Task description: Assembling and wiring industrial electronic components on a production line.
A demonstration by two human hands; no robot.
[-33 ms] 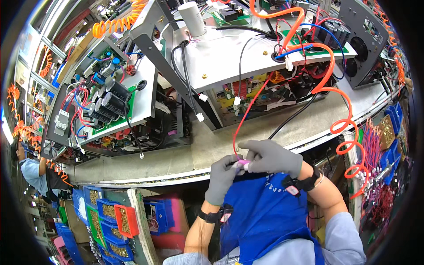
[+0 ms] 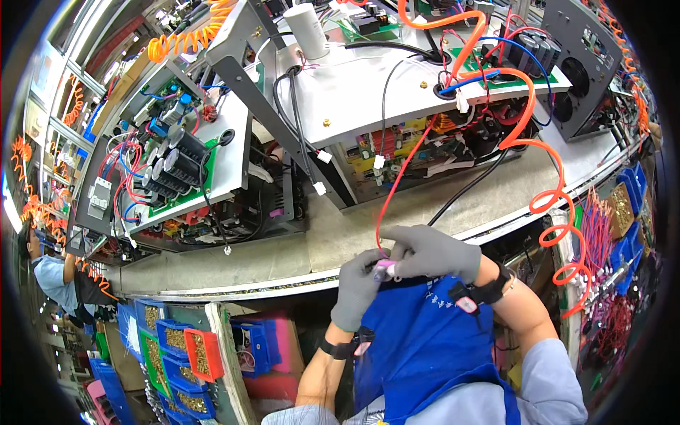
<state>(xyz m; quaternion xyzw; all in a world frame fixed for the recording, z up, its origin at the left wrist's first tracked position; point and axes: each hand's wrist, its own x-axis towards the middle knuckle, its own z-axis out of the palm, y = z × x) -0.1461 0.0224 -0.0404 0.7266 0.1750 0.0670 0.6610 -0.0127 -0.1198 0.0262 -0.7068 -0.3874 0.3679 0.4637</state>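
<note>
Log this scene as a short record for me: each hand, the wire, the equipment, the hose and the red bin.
Left hand: gray-gloved, gripping small pink-purple piece
Right hand: gray-gloved, fingers at same piece
Red wire: runs from open chassis to hands
Orange hose: coiled, right side
Red bin: brass-coloured parts, lower left

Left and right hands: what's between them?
Between left hand and right hand: a small pinkish piece, where the red wire comes down. Head view.
</note>
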